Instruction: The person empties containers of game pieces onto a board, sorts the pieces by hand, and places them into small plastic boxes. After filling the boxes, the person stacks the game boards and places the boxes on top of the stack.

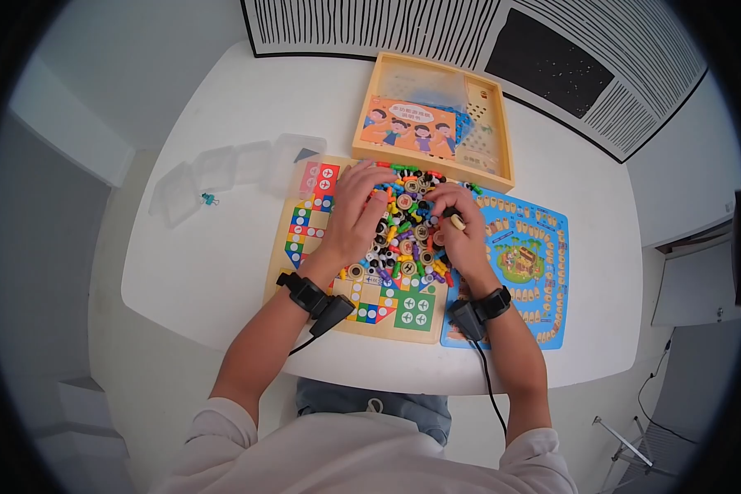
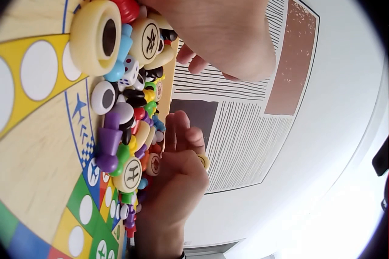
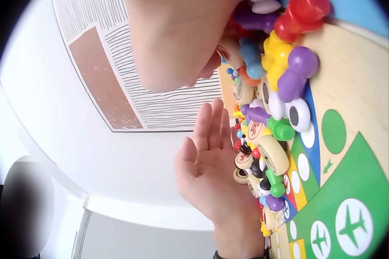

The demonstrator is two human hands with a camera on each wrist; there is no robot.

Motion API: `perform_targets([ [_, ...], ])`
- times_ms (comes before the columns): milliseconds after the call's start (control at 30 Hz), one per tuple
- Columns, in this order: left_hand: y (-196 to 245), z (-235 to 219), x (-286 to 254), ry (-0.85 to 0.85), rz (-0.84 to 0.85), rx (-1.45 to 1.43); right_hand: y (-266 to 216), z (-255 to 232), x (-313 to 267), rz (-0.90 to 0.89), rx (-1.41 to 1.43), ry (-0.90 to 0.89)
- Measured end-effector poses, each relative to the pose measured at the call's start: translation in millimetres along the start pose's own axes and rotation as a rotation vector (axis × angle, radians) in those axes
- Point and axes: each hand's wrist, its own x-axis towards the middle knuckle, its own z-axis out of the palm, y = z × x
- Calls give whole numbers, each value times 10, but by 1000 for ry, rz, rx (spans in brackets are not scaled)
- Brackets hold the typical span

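Note:
A heap of mixed game pieces point(image 1: 405, 229) lies on the wooden flying-chess board point(image 1: 358, 298): coloured pawns, black and white pieces, dice, and round wooden Chinese chess discs. My left hand point(image 1: 356, 216) rests along the heap's left side, its fingers extended; the right wrist view shows its open palm point(image 3: 209, 165) facing the pieces. At the heap's right side my right hand point(image 1: 463, 243) has curled fingers and holds a round wooden chess disc point(image 1: 457, 221), whose edge also shows in the left wrist view. Its fingertips are among the pieces.
Behind the heap stands a wooden box point(image 1: 509, 156) with an orange booklet point(image 1: 409, 126) and bagged blue pieces. A blue game board point(image 1: 543, 272) lies at the right. Clear plastic trays point(image 1: 251, 163) and a teal clip point(image 1: 210, 199) are on the left of the white table point(image 1: 181, 280).

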Motion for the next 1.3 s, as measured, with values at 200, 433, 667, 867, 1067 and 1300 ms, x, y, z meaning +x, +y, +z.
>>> perform_targets([
  [200,-24,2,-8,42,-83,-39,-45,-43,23,-85,-226,-93],
  [433,46,15,-9,-11,-60,-184,-168,56,3,45,-217,36],
  [667,-21,-11,19,20,-121,-356,-201,-10,-20,118,47,168],
  [867,71,-72,75,58,-284,-579,-473,-255,-31,118,-121,110],
  [1067,573,-374,70,-39,-303,-426,-818,-424,-309,130,-331,-76],
  [1300,233,-655,-727,-181,-289,-52,-640,-517,-826,92,-714,-270],
])
